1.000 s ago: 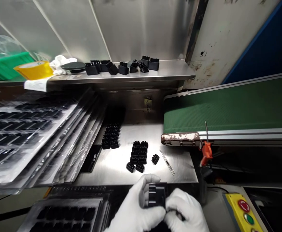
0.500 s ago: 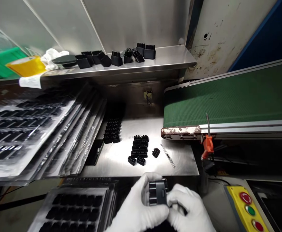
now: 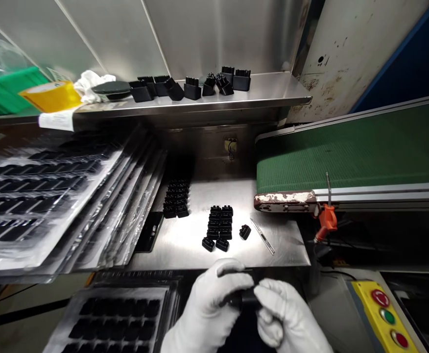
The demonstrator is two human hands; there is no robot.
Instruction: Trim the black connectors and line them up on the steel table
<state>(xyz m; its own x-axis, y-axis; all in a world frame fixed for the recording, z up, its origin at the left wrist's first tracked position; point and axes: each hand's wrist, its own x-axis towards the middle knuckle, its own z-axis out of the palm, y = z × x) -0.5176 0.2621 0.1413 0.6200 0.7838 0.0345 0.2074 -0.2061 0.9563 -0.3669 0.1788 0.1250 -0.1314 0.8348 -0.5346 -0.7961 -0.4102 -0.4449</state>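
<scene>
My left hand (image 3: 210, 304), in a white glove, is closed around a black plastic part (image 3: 249, 299) in front of the bench edge. My right hand (image 3: 286, 311), gloved too, has its fingertips pressed on the right end of that part, its other fingers curled in. Both hands hide most of the part. Beyond them, small black plastic pieces (image 3: 220, 223) stand in two short columns on the steel bench (image 3: 196, 255). To their right lie a single black piece (image 3: 245, 232) and a slim metal craft knife (image 3: 263, 236).
Stacked clear trays of black parts (image 3: 71, 220) lean at left, with another tray stack (image 3: 119, 314) below. Black blocks (image 3: 192, 89) line the steel shelf (image 3: 273, 90). At right are a green conveyor belt (image 3: 346, 152), an orange-handled tool (image 3: 326, 220) and a yellow button box (image 3: 379, 314).
The black part has turned in my hands, and its ribbed face no longer shows. My left fingers have come over its top. The whole view has shifted slightly.
</scene>
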